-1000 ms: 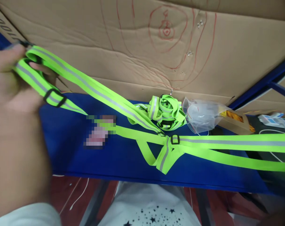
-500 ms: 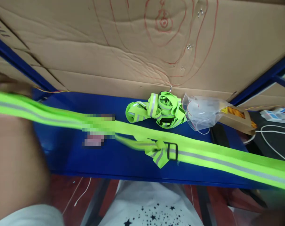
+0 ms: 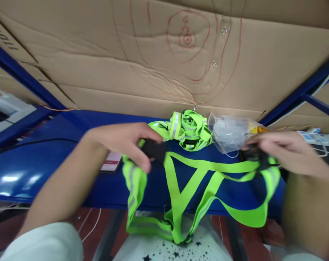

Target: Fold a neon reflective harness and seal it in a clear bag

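A neon green harness of reflective straps point(image 3: 178, 197) hangs in loops between my two hands, over the table's front edge and my lap. My left hand point(image 3: 129, 143) grips a black piece on the harness, thumb and fingers closed round it. On the right, my right hand point(image 3: 286, 146), blurred by motion, pinches another dark part of the same harness. Behind them on the table lies a bundle of rolled green straps point(image 3: 193, 128).
The blue table point(image 3: 58, 163) holds a phone point(image 3: 111, 161) beside my left hand, partly hidden. A clear plastic bag point(image 3: 228, 132) lies right of the bundle. Cardboard point(image 3: 99, 65) with red drawn lines stands behind. A black cable point(image 3: 45, 140) runs at the left.
The straps were stretched wide across the view; now they hang in loops. My left hand has moved inward from the left edge, and my right hand has come into clear view.
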The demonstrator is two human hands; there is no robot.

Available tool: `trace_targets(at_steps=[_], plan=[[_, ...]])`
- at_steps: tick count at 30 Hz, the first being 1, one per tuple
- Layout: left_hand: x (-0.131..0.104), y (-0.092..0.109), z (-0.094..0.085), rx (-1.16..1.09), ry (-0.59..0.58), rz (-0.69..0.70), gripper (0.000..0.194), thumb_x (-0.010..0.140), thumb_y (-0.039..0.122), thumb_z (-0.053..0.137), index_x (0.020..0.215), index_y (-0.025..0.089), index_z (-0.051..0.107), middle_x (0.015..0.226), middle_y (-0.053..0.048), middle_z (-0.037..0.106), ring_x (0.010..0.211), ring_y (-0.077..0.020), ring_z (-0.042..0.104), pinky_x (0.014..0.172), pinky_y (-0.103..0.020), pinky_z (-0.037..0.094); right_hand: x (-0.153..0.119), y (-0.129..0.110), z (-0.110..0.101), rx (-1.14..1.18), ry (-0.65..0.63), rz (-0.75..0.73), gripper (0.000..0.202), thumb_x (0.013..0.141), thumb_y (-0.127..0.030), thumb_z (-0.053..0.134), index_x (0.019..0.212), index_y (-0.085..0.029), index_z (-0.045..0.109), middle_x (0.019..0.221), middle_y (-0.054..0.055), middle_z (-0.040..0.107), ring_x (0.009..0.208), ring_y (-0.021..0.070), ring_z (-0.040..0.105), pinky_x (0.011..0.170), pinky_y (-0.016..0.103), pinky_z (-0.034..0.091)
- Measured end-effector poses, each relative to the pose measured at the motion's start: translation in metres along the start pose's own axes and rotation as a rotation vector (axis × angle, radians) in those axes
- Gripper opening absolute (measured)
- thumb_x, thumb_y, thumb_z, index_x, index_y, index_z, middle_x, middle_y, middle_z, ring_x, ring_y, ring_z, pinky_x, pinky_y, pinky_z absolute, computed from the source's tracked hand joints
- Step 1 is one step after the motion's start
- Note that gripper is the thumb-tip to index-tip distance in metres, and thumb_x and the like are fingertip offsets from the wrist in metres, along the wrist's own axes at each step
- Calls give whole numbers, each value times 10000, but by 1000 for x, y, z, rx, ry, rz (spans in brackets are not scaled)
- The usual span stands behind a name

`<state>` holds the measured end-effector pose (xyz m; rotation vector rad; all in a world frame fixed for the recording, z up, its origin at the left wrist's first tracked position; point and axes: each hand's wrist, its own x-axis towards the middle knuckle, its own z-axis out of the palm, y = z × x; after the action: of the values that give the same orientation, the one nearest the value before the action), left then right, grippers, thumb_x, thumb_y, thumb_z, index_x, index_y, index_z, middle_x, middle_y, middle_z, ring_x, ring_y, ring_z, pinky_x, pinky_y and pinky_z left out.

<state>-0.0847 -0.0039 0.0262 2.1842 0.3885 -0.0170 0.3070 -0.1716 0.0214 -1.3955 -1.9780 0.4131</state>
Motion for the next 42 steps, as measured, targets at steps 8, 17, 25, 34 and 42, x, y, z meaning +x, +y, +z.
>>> trace_targets(at_steps=[8,17,25,34,42], plan=[[59,24,17,67,-124,113,395,752,528,863,735,172,692,585,49,554,541,-113,453,497,-259,274,75,-36,72,373,-433,-116,187,1013,-370,655,955,-205,589,722,-48,600,593,81,525,531,211,390],[50,33,7,137,54,123,489,761,539,842,634,180,535,585,73,390,555,-93,374,524,-246,267,78,-51,74,272,-215,-98,188,1034,-405,621,1017,-230,554,697,-60,550,572,95,486,517,244,328],[60,38,7,206,139,130,451,815,559,785,689,169,597,589,57,473,555,-101,440,520,-242,296,81,-60,82,9,-8,-86,250,1071,-482,520,1150,-251,570,774,-14,645,607,139,542,584,285,393],[48,31,2,-145,383,95,441,797,561,803,719,155,647,597,26,554,519,-92,481,482,-215,328,83,-63,55,76,10,-163,553,938,-556,713,1387,-257,591,1332,89,667,1208,279,642,1025,406,525],[74,40,17,-655,687,185,577,901,718,621,680,187,567,578,-6,575,552,-155,619,556,-272,503,93,-61,74,491,-71,-116,471,829,-411,844,1237,-236,685,1288,63,730,1255,297,663,1117,482,537]])
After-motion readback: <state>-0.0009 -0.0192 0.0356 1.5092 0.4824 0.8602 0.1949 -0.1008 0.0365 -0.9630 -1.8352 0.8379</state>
